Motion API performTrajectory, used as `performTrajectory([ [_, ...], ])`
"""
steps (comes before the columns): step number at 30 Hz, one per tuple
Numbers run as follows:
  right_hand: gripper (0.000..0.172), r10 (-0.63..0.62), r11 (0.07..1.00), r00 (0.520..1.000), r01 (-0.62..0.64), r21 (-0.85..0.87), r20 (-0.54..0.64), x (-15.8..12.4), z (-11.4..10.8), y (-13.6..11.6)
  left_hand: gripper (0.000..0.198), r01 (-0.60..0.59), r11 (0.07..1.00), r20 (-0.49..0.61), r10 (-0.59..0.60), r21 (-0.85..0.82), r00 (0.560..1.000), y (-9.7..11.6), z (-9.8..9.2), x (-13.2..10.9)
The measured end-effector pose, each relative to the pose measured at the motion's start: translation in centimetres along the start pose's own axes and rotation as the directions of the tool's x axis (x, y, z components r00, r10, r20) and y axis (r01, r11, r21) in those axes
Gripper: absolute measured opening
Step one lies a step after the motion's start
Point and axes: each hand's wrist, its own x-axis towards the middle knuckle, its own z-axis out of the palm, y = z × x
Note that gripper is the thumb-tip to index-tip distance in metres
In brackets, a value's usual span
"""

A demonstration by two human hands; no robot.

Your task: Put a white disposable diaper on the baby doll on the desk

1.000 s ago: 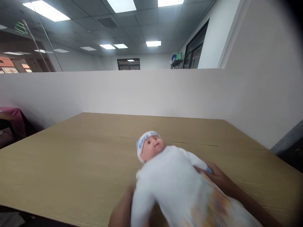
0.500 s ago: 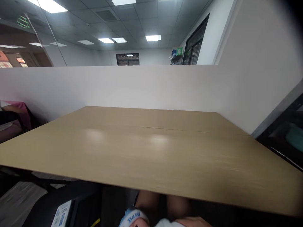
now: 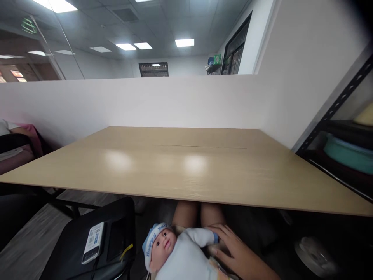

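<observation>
White-clad doll (image 3: 186, 259) | right hand (image 3: 236, 254) flat on it (fingers spread) | left hand unseen

Baby doll (image 3: 177, 254); white top, white cap with blue band and lettering; face up, head to the left, body running right and nearer, cut off by the frame; lies near centre across my legs (image 3: 201, 214); my right hand (image 3: 237, 254) flat against its side.

The doll (image 3: 177, 254) lies on the person's lap (image 3: 190, 212) below the wooden table (image 3: 186, 167).
</observation>
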Motion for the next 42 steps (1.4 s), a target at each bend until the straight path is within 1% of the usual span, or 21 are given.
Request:
performTrajectory([
  [3,0.047,0.045,0.999,0.999,-0.045,0.004,-0.003,-2.9,-0.6,-1.4,0.04,-0.119,0.991,-0.005,0.12,0.064,0.993,1.6,-1.5,0.2],
  [5,0.041,0.058,0.998,0.998,-0.059,0.013,0.033,-4.3,-0.5,-2.1,0.028,-0.211,0.975,0.024,0.209,0.071,0.978,2.9,-2.1,-0.7],
  [7,0.04,0.045,0.999,0.998,-0.045,0.001,0.05,-5.1,0.2,-2.7,0.023,-0.288,0.956,0.063,0.285,0.058,0.957,4.3,-2.1,-2.2],
  [9,0.039,0.031,0.999,0.999,-0.03,-0.042,0.018,-5.4,1.2,-2.8,0.029,-0.357,0.933,0.108,0.351,0.039,0.93,5.7,-1.1,-3.5],
  [11,0.037,0.02,0.996,0.999,-0.023,-0.081,-0.041,-5.4,2.3,-2.3,0.036,-0.459,0.888,0.15,0.452,0.017,0.879,6.8,0.6,-4.0],
  [13,0.034,0.009,0.997,0.996,-0.016,-0.075,-0.093,-5.2,3.2,-1.4,0.036,-0.586,0.81,0.164,0.578,0.0,0.799,7.6,2.4,-3.6],
  [14,0.032,0.007,0.998,0.993,-0.014,-0.056,-0.114,-5.1,3.5,-0.8,0.034,-0.613,0.79,0.175,0.605,-0.013,0.777,8.0,3.1,-3.2],
  [15,0.031,0.009,0.999,0.991,-0.014,-0.032,-0.134,-5.1,3.8,-0.2,0.032,-0.608,0.793,0.207,0.601,-0.034,0.772,8.2,3.5,-2.7],
  [17,0.03,0.023,1.0,0.986,-0.02,0.016,-0.163,-4.9,4.0,0.9,0.024,-0.539,0.838,0.296,0.538,-0.086,0.789,8.4,3.5,-1.7],
  [19,0.032,0.035,0.999,0.982,-0.027,0.048,-0.188,-4.6,4.2,1.6,0.02,-0.474,0.872,0.36,0.484,-0.124,0.797,8.3,2.5,-0.8],
  [22,0.033,0.053,0.997,0.972,-0.038,0.069,-0.231,-4.0,4.3,2.2,0.027,-0.436,0.888,0.363,0.459,-0.149,0.811,7.5,0.6,0.7],
  [24,0.032,0.062,0.996,0.968,-0.045,0.072,-0.243,-3.5,4.3,2.3,0.03,-0.406,0.9,0.355,0.436,-0.16,0.827,6.7,-0.3,1.9],
  [27,0.031,0.06,0.996,0.969,-0.043,0.076,-0.238,-2.4,3.9,2.9,0.03,-0.362,0.917,0.328,0.399,-0.171,0.856,5.6,-1.0,3.3],
  [29,0.033,0.071,0.995,0.964,-0.052,0.081,-0.257,-1.5,3.5,3.8,0.029,-0.333,0.926,0.302,0.373,-0.176,0.877,5.2,-1.1,3.6],
  [33,0.036,0.12,0.992,0.956,-0.103,0.075,-0.267,0.2,2.6,5.9,0.031,-0.284,0.939,0.236,0.325,-0.192,0.916,4.4,-1.3,3.1],
  [36,0.034,0.129,0.992,0.954,-0.128,0.02,-0.271,0.6,2.2,6.8,0.029,-0.257,0.944,0.184,0.295,-0.207,0.938,3.6,-1.4,2.6],
  [39,0.031,0.112,0.989,0.942,-0.136,-0.056,-0.316,0.5,2.2,6.5,0.028,-0.223,0.947,0.103,0.252,-0.23,0.962,2.6,-1.5,2.3],
  [42,0.029,0.086,0.987,0.936,-0.128,-0.101,-0.342,0.0,2.2,4.9,0.033,-0.165,0.949,0.018,0.176,-0.269,0.984,2.0,-1.4,2.0],
])
